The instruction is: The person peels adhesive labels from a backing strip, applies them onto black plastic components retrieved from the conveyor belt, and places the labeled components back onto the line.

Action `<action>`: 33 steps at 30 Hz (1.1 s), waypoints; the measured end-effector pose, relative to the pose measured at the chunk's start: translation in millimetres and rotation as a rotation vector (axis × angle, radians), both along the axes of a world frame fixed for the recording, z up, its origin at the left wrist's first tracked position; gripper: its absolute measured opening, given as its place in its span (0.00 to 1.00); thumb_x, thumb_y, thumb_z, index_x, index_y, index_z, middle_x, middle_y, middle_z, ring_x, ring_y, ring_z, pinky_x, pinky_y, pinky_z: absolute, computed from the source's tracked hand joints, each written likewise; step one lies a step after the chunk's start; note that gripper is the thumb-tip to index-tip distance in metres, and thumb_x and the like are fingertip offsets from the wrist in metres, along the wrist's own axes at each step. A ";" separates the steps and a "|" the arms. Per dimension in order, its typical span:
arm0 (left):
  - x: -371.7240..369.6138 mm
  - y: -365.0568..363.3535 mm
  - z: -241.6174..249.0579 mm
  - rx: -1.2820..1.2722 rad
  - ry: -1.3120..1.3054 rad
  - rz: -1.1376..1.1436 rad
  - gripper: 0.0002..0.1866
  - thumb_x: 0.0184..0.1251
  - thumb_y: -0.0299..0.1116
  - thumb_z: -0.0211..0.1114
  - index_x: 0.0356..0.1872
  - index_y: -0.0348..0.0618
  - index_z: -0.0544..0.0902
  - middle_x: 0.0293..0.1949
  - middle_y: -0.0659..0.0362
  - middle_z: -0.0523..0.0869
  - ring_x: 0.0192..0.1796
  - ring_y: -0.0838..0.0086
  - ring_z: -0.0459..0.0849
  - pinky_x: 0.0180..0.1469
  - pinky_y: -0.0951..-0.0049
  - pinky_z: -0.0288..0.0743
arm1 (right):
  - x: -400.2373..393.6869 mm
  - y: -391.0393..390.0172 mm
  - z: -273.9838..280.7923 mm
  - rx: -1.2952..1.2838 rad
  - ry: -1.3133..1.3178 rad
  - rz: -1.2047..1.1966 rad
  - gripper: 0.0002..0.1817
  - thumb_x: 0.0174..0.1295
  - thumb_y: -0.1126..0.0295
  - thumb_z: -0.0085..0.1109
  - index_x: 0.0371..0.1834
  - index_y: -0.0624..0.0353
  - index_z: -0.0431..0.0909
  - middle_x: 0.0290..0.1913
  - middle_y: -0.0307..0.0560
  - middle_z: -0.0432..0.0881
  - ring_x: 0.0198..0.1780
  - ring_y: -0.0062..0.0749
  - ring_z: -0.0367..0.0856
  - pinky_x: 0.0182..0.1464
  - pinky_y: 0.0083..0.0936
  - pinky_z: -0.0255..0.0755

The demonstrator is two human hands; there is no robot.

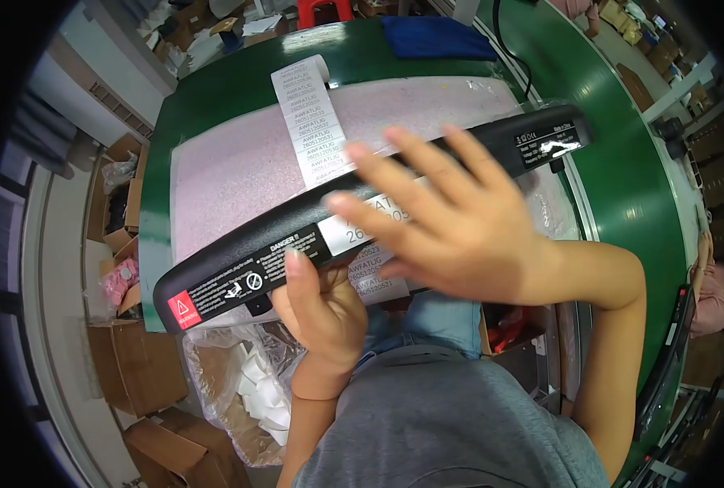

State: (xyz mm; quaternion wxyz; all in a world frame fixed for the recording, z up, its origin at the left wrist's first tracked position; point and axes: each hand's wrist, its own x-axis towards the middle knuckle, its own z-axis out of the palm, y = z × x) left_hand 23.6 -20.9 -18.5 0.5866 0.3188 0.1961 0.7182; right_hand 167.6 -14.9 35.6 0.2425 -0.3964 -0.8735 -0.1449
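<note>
A long black curved device (256, 224) with warning and rating labels is tilted above the pink foam sheet (223, 154). My left hand (321, 305) grips its lower edge near the DANGER label, thumb on the front. My right hand (451, 220), blurred, has its fingers spread over the middle of the device, in front of a white printed label (345, 230) partly hidden by the fingers. Whether the right fingers touch the label cannot be made out. A strip of printed labels (309, 122) runs from a roll at the back, under the device, and shows again below it.
The green table (223, 65) carries a blue cloth (437, 37) at the back. A plastic-lined bin (256, 390) with white scraps stands below. Cardboard boxes (138, 366) are at the left. Black bars (667, 358) and another person (715, 297) are at the right.
</note>
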 end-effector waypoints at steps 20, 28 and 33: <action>-49.8 16.3 -5.4 0.495 0.729 -0.175 0.22 0.58 0.39 0.57 0.47 0.30 0.72 0.46 0.44 0.78 0.50 0.60 0.77 0.53 0.63 0.70 | 199.9 -57.7 35.7 0.407 0.162 -0.418 0.22 0.55 0.83 0.50 0.56 0.63 0.64 0.53 0.53 0.71 0.52 0.36 0.73 0.54 0.25 0.66; -55.4 21.1 -50.2 0.680 1.508 -0.213 0.33 0.37 0.36 0.72 0.50 0.38 0.72 0.53 0.52 0.74 0.61 0.58 0.66 0.61 0.55 0.57 | 255.5 -211.2 -12.0 0.335 0.875 -1.034 0.23 0.62 0.72 0.48 0.60 0.66 0.58 0.56 0.51 0.67 0.57 0.33 0.65 0.57 0.23 0.58; -53.2 22.4 -61.2 0.677 1.642 -0.213 0.32 0.37 0.34 0.71 0.50 0.43 0.73 0.58 0.55 0.69 0.65 0.59 0.60 0.64 0.54 0.50 | 358.2 -270.0 -77.7 0.323 1.031 -1.333 0.24 0.60 0.74 0.48 0.60 0.67 0.57 0.54 0.54 0.67 0.53 0.33 0.68 0.53 0.23 0.62</action>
